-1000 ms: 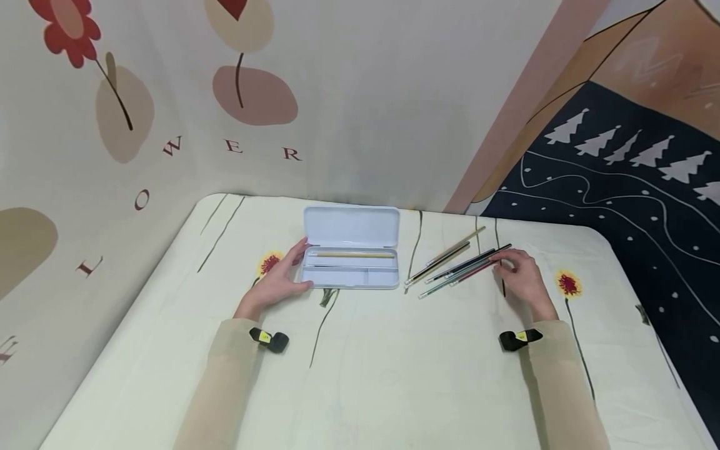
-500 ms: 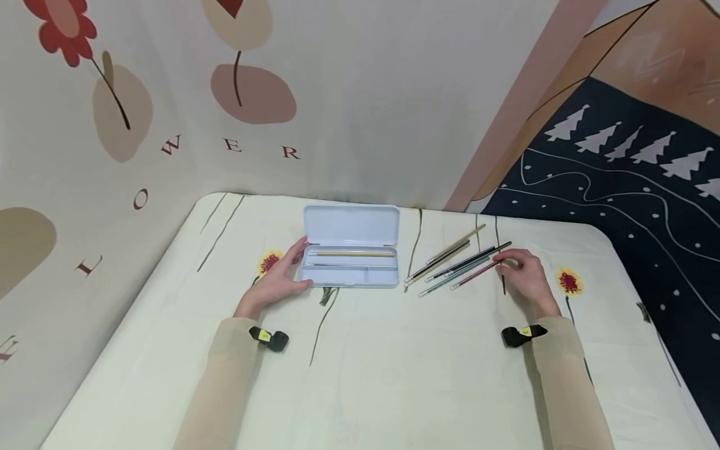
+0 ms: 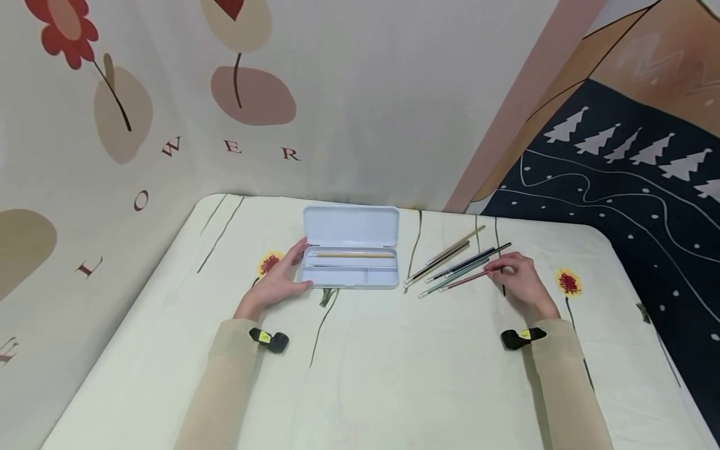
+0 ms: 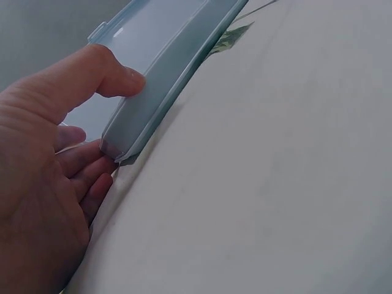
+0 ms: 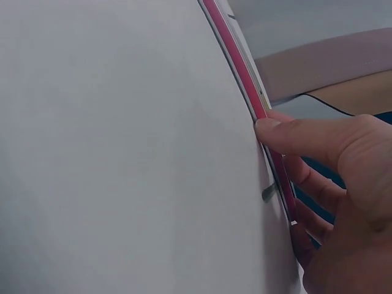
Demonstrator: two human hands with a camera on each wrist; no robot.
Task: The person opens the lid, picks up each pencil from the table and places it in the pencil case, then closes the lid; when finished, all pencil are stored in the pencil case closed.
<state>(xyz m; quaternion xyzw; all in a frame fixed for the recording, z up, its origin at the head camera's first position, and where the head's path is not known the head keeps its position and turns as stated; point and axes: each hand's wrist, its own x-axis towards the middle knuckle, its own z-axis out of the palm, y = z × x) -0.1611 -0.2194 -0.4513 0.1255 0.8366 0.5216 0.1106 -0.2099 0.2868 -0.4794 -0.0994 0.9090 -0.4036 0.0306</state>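
Observation:
In the head view a pale blue pencil case (image 3: 337, 277) lies with its lid raised, a yellow pencil (image 3: 354, 255) in its back compartment. My left hand (image 3: 275, 281) grips the case's left end. The left wrist view shows the thumb (image 4: 122, 81) on the case's front wall and the other fingers around its end. On the right, my right hand (image 3: 523, 279) pinches a red pencil (image 3: 465, 281) near its right end; its white-tipped end points left. Seen from the right wrist, the thumb presses on the red pencil (image 5: 237, 55), with fingers behind it.
Between the case and my right hand lie several loose pencils, among them a gold one (image 3: 437, 264), a dark one (image 3: 461, 265) and a green one (image 3: 454, 279). The tablecloth (image 3: 382, 362) is white with printed flowers. A printed curtain (image 3: 360, 125) rises behind the table.
My right hand has drawn the red pencil slightly apart from the other pencils, then moved it a little to the left. The left hand and the pencil case stay in place.

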